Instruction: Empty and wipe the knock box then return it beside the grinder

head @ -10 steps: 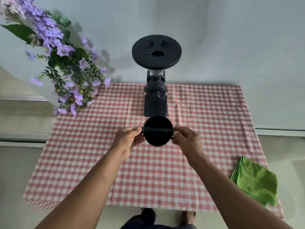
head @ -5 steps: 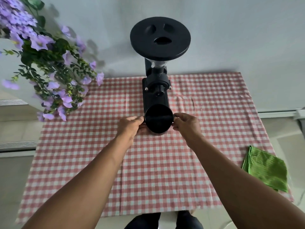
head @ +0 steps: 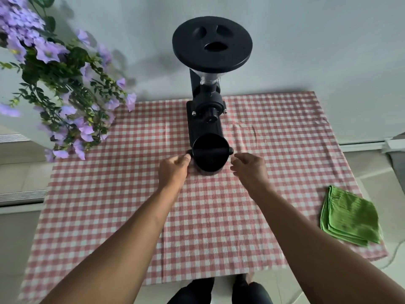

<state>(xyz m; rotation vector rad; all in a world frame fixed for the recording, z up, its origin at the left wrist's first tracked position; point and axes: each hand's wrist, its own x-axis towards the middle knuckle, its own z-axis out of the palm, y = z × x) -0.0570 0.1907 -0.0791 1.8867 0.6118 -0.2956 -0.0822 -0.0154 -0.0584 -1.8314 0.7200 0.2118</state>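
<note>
The black round knock box [head: 209, 157] stands upright on the checked tablecloth [head: 131, 194], right against the front of the black coffee grinder [head: 207, 102]. A bar crosses its open top, and the inside looks dark. My left hand [head: 174, 171] is at its left side, fingers loosely curled, the thumb tip by the box's left knob; I cannot tell if it touches. A small gap separates my right hand [head: 248, 168] from the box's right side, fingers apart and holding nothing.
A folded green cloth [head: 349, 217] lies at the table's right front edge. Purple flowers with green leaves [head: 65, 84] hang over the back left corner. A white wall rises just behind the grinder. My feet show below the table's front edge.
Both hands carried the knock box away from me and set it down against the grinder's front. The right hand has let go and drawn slightly back; the left has loosened.
</note>
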